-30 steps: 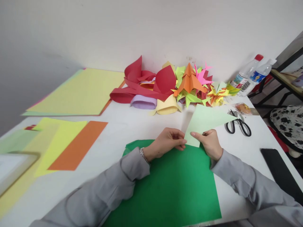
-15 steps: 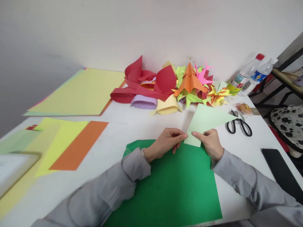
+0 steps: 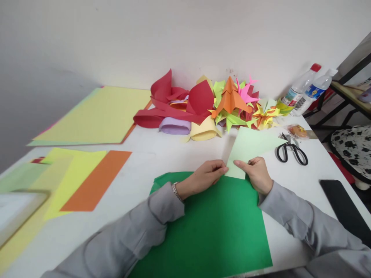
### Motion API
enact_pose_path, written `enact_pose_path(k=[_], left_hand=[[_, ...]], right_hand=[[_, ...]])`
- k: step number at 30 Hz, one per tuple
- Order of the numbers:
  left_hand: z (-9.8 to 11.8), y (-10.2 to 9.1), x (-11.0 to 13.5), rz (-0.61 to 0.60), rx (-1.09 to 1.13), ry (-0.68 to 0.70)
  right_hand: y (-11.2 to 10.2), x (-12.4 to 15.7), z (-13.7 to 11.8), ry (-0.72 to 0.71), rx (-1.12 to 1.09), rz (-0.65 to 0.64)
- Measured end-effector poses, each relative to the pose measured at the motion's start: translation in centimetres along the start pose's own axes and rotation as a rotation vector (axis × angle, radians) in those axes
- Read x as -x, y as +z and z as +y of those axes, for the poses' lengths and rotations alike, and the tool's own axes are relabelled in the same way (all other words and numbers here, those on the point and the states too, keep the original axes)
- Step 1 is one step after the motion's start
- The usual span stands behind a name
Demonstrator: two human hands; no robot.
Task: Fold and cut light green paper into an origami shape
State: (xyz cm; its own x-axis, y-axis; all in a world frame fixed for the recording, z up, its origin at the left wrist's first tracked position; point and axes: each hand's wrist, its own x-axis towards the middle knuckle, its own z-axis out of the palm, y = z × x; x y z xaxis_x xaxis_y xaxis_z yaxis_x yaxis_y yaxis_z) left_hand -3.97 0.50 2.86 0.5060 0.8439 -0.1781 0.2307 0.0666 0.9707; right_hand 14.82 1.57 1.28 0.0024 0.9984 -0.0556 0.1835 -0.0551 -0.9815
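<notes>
A pale green sheet of paper [image 3: 246, 143], with a pointed corner reaching right, is held up between my hands. My left hand [image 3: 206, 175] pinches its lower left edge with thumb and fingertips. My right hand [image 3: 256, 172] grips the lower right part, the thumb lying on the front and the fingers curled behind, partly hidden. Beneath both hands a large green sheet [image 3: 220, 227] covers the front of the table. Just right of the paper's tip lies a pair of black-handled scissors [image 3: 292, 150].
Folded paper pieces, among them an orange paper plane [image 3: 230, 98] and red curled strips [image 3: 199, 100], are heaped by the wall. Two plastic bottles [image 3: 301, 90] stand at back right. Large paper sheets [image 3: 95, 116] and an orange strip [image 3: 97, 181] lie left; a black flat object [image 3: 344, 208] lies right.
My left hand's fingers have drawn closer together at the paper's edge. The paper and my right hand have hardly moved; the view has shifted slightly.
</notes>
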Motion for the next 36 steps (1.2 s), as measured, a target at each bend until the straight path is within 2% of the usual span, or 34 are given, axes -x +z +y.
enact_pose_path(k=[6,9,18,24,28,33,36], left_hand=[[0.18,-0.14,0.13,-0.028,0.001,0.046],[0.07,-0.18,0.18,-0.06,0.088,0.011],[-0.35,0.33,-0.03,0.089,0.282,-0.02],[-0.61,0.53,-0.23,0.117,0.326,-0.021],[-0.61,0.47,-0.28,0.093,0.357,-0.019],[-0.52,0.55,-0.24,0.142,0.377,-0.026],[-0.54,0.61,-0.21,0.152,0.352,-0.023]], right_hand=[[-0.05,0.05,-0.1,0.006,-0.013,0.004],[-0.08,0.13,-0.3,0.0,0.023,-0.017],[-0.11,0.13,-0.2,-0.021,0.009,-0.066],[-0.13,0.29,-0.2,0.001,0.062,-0.093],[-0.07,0.26,-0.29,-0.008,0.06,-0.065],[-0.02,-0.02,0.02,-0.017,0.005,0.01],[-0.05,-0.07,0.17,-0.017,-0.025,0.002]])
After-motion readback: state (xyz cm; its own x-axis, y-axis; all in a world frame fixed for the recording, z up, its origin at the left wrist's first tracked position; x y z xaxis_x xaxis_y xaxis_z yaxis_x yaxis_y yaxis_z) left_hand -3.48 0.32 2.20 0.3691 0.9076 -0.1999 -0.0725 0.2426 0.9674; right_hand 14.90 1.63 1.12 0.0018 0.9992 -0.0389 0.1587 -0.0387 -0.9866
